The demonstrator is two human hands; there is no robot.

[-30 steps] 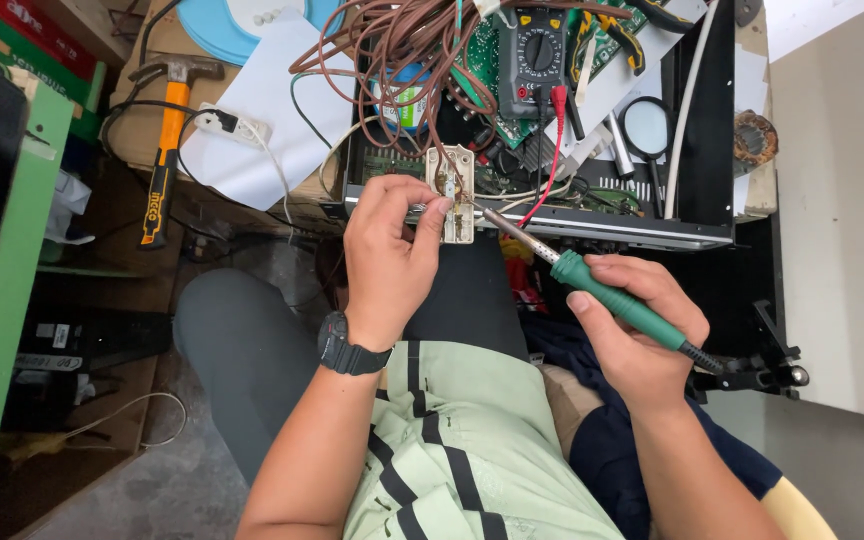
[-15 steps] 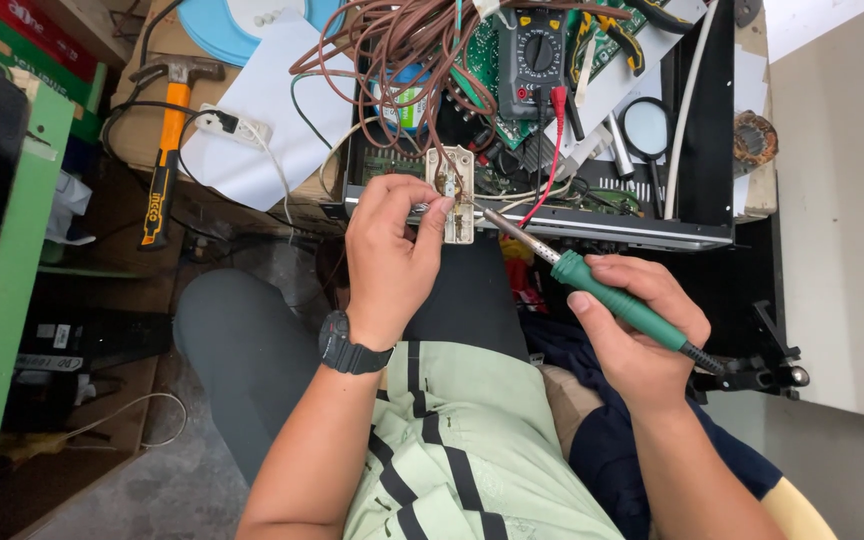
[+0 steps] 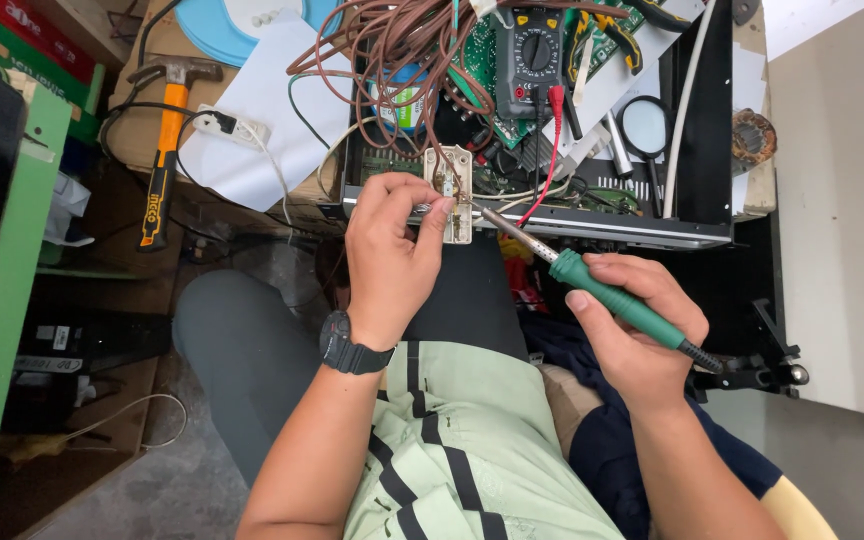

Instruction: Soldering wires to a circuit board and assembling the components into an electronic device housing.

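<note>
Above the cluttered chassis [image 3: 592,225], left hand [image 3: 392,260] pinches a small board [image 3: 457,195]; right hand [image 3: 632,330] clasps the soldering iron [image 3: 592,285] beside it.

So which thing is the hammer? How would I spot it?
Start at the green shelf edge on the left. Just right of it, the hammer lies on a brown box beside white paper. It alone has an orange-and-black handle and a steel head.

Left hand [image 3: 392,255] reaching forward, fingers curling into a pinch at the tips (watch on the wrist), right hand [image 3: 637,330] lying lower, fingers wrapping closed in a pen-like grip, both forearms angling inward, 2 hands near each other
</note>
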